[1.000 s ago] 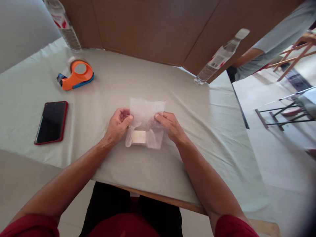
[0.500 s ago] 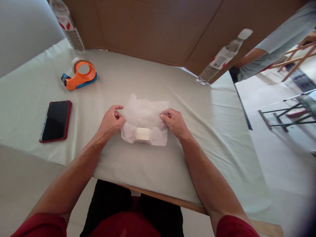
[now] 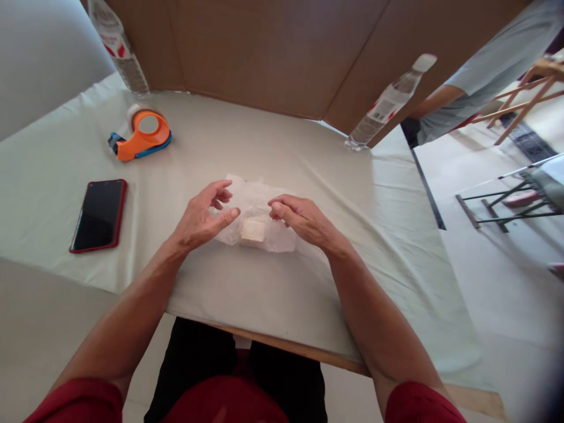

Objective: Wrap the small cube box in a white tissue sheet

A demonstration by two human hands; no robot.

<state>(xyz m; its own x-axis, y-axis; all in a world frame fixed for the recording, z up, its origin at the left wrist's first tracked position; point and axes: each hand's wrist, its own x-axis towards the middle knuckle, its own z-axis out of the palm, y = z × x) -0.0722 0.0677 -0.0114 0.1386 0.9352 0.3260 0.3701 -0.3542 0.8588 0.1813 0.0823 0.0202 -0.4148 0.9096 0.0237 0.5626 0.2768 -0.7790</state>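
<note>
A small cream block [image 3: 253,230] lies on a sheet of clear bubble wrap [image 3: 251,200] in the middle of the cloth-covered table [image 3: 273,294]. My left hand [image 3: 200,217] hovers at the wrap's left side, fingers spread and curved, thumb pointing toward the block. My right hand [image 3: 299,220] is over the wrap's right side, fingers loosely bent with the tips near the block. Neither hand visibly grips the wrap.
An orange tape dispenser [image 3: 143,135] and a red-cased phone [image 3: 99,214] lie at the left. Two plastic water bottles [image 3: 123,53] [image 3: 383,108] stand by a brown cardboard wall [image 3: 282,53] at the back. Another person's arm [image 3: 480,76] shows at the far right.
Both hands let go of the wrap's side edges and moved inward over it. The wrap now lies flatter and lower around the block.
</note>
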